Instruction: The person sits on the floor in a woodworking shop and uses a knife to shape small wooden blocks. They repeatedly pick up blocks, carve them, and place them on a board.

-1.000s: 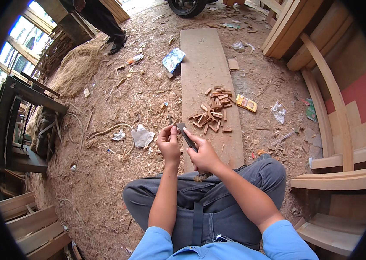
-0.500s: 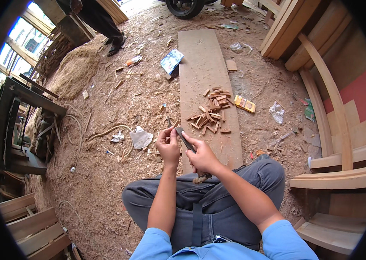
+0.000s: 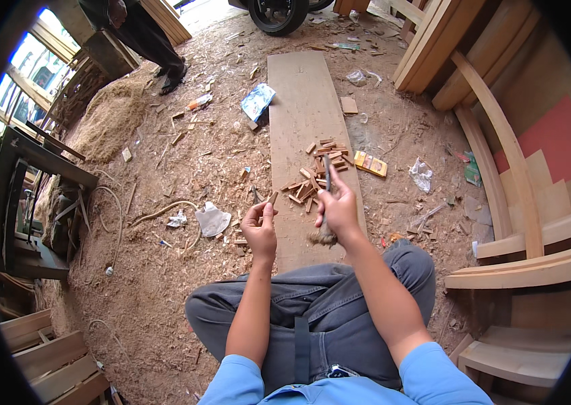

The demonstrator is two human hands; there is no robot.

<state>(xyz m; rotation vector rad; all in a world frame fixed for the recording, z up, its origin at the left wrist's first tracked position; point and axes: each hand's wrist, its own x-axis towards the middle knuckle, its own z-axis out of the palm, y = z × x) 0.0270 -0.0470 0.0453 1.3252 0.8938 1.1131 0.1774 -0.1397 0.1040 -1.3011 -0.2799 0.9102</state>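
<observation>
The left hand (image 3: pixel 259 227) pinches a small wooden piece (image 3: pixel 272 198) at its fingertips and the right hand (image 3: pixel 340 210) grasps a dark tool (image 3: pixel 327 174), a wood pile (image 3: pixel 312 181) just ahead, so good control probably wants a firm pinch, fingers clear of the tool.

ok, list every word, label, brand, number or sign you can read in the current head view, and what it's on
No text is clear enough to quote.
Yellow packet, right of the board: printed, too small to read.
Blue-and-white packet, at the board's left edge: markings too blurred.
Green packet, far right: too blurred to tell.
Small wood piece and dark tool, both in hand: no lettering visible.
</observation>
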